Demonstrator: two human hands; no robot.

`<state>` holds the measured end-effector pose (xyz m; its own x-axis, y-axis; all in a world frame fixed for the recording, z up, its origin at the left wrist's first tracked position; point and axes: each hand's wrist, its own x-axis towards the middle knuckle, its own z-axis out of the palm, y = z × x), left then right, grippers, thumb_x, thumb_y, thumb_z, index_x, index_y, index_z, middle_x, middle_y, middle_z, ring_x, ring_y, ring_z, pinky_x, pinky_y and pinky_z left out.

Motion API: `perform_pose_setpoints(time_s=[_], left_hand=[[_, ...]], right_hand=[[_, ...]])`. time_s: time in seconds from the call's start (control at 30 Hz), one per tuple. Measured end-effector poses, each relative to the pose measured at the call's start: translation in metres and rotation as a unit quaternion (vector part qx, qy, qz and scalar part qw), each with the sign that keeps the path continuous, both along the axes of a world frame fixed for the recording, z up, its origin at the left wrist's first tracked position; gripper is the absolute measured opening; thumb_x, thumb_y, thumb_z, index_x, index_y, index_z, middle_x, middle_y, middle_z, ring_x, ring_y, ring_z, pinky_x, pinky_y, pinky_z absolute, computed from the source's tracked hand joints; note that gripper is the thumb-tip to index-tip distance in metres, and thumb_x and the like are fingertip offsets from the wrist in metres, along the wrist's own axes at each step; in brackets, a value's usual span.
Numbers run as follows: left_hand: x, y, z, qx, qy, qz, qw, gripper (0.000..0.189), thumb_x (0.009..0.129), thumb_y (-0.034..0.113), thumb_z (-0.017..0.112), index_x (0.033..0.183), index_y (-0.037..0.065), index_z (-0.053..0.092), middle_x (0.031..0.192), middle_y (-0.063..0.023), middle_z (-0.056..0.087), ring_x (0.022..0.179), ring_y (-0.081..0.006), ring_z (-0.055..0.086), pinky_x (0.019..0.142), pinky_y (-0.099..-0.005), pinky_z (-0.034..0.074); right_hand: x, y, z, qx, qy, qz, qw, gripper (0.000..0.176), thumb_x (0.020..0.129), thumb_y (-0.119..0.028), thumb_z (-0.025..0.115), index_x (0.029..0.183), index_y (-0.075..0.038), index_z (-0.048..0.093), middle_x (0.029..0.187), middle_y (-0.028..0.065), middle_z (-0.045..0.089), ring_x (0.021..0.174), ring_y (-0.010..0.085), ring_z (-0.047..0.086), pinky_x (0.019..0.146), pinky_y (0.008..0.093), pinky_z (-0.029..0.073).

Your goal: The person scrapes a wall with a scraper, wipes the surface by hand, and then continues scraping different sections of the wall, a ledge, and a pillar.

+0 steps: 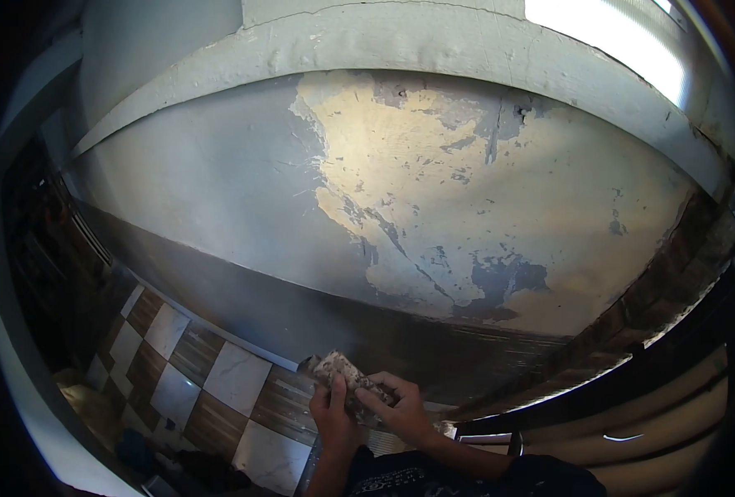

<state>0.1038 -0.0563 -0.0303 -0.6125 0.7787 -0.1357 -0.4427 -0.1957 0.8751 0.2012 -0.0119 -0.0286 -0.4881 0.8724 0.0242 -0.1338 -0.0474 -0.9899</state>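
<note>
In front of my body, my left hand [334, 412] and my right hand [401, 407] are closed on the same whitish, dark-speckled piece [336, 364]. It looks worn and flat-sided, perhaps folded; its exact kind does not show. The left thumb presses on its near face, while the right thumb and fingers pinch its right side. Fingers cover much of its lower part. Beyond the hands rises a wall [218, 182] with grey paint and a large pale patch [401, 157] where the coating has come off in ragged edges.
A projecting ledge [367, 41] runs along the top of the wall, with a bright window [616, 41] at the upper right. The wall has a dark lower band [285, 306]. Checkered tiles [235, 377] cover the floor at left. Wooden slats [633, 431] lie at lower right.
</note>
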Motion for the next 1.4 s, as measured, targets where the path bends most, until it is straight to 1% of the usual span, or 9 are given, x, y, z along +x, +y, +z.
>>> perform_pose_setpoints(time_s=[0.2, 0.27, 0.43, 0.67, 0.77, 0.83, 0.97, 1.03, 1.4], left_hand=[[-0.016, -0.010, -0.019, -0.009, 0.236, 0.083, 0.968, 0.036, 0.094, 0.023, 0.040, 0.112, -0.004, 0.054, 0.101, -0.0102, 0.055, 0.089, -0.0163, 0.054, 0.078, -0.0290, 0.044], [-0.036, -0.019, -0.019, 0.004, 0.159, 0.116, 0.980, 0.035, 0.092, 0.021, 0.041, 0.115, -0.002, 0.053, 0.094, -0.0076, 0.052, 0.084, -0.0154, 0.052, 0.074, -0.0294, 0.044], [-0.080, -0.047, -0.029, 0.019, 0.053, 0.175, 0.983, 0.040, 0.087, 0.022, 0.043, 0.114, -0.005, 0.054, 0.097, -0.0077, 0.051, 0.096, -0.0168, 0.048, 0.086, -0.0327, 0.039], [-0.085, -0.050, -0.042, 0.101, -0.034, 0.158, 0.982, 0.045, 0.086, 0.026, 0.039, 0.114, -0.007, 0.054, 0.107, -0.0105, 0.052, 0.105, -0.0222, 0.047, 0.091, -0.0361, 0.038], [-0.080, -0.045, -0.040, 0.077, -0.033, 0.183, 0.980, 0.051, 0.082, 0.030, 0.043, 0.118, -0.006, 0.049, 0.090, -0.0056, 0.051, 0.084, -0.0183, 0.051, 0.075, -0.0313, 0.043], [-0.089, -0.049, -0.052, 0.106, -0.023, 0.146, 0.983, 0.051, 0.087, 0.030, 0.035, 0.117, -0.008, 0.050, 0.123, -0.0141, 0.046, 0.114, -0.0245, 0.044, 0.096, -0.0380, 0.035], [-0.089, -0.041, -0.044, 0.119, -0.055, 0.117, 0.984, 0.053, 0.087, 0.032, 0.035, 0.118, -0.008, 0.049, 0.123, -0.0148, 0.046, 0.115, -0.0256, 0.043, 0.097, -0.0392, 0.035], [-0.086, -0.033, -0.040, 0.085, -0.066, 0.176, 0.978, 0.051, 0.083, 0.032, 0.041, 0.117, -0.005, 0.051, 0.092, -0.0060, 0.053, 0.085, -0.0183, 0.050, 0.075, -0.0314, 0.043], [-0.079, -0.040, -0.028, 0.102, -0.072, 0.138, 0.983, 0.050, 0.082, 0.033, 0.041, 0.116, -0.003, 0.053, 0.104, -0.0043, 0.051, 0.092, -0.0190, 0.046, 0.080, -0.0353, 0.041]], right_hand=[[-0.016, 0.014, 0.010, 0.063, -0.028, -0.052, 0.996, 0.019, 0.084, -0.010, 0.060, 0.097, 0.003, 0.059, 0.076, 0.0062, 0.062, 0.069, 0.0082, 0.059, 0.058, 0.0214, 0.048], [-0.008, 0.056, 0.015, 0.139, 0.071, -0.157, 0.975, 0.020, 0.084, -0.007, 0.059, 0.102, 0.001, 0.059, 0.071, 0.0084, 0.063, 0.052, 0.0107, 0.061, 0.043, 0.0214, 0.048], [0.015, 0.136, 0.066, 0.414, -0.047, -0.412, 0.811, 0.033, 0.080, 0.000, 0.060, 0.113, 0.003, 0.055, 0.082, 0.0162, 0.066, 0.057, 0.0100, 0.063, 0.051, 0.0202, 0.049], [0.006, 0.148, 0.067, 0.455, -0.031, -0.435, 0.776, 0.037, 0.077, 0.004, 0.060, 0.114, 0.004, 0.056, 0.083, 0.0168, 0.067, 0.058, 0.0054, 0.059, 0.049, 0.0184, 0.044], [0.000, 0.146, 0.076, 0.453, -0.049, -0.447, 0.769, 0.034, 0.080, 0.003, 0.058, 0.114, 0.003, 0.056, 0.082, 0.0107, 0.067, 0.057, 0.0015, 0.052, 0.049, 0.0169, 0.041], [0.001, 0.142, 0.073, 0.463, -0.060, -0.460, 0.755, 0.034, 0.080, 0.003, 0.058, 0.114, 0.004, 0.056, 0.082, 0.0113, 0.067, 0.056, 0.0014, 0.051, 0.050, 0.0165, 0.041], [-0.002, 0.142, 0.076, 0.468, -0.063, -0.472, 0.744, 0.034, 0.080, 0.003, 0.058, 0.114, 0.005, 0.055, 0.083, 0.0118, 0.067, 0.056, 0.0015, 0.051, 0.050, 0.0164, 0.041], [-0.007, 0.140, 0.085, 0.436, -0.075, -0.465, 0.767, 0.038, 0.075, 0.008, 0.060, 0.113, 0.006, 0.055, 0.069, 0.0141, 0.065, 0.049, 0.0044, 0.052, 0.045, 0.0191, 0.041], [-0.003, 0.140, 0.081, 0.457, -0.061, -0.495, 0.736, 0.038, 0.075, 0.008, 0.059, 0.113, 0.002, 0.057, 0.067, 0.0166, 0.063, 0.047, 0.0060, 0.052, 0.043, 0.0208, 0.040]])
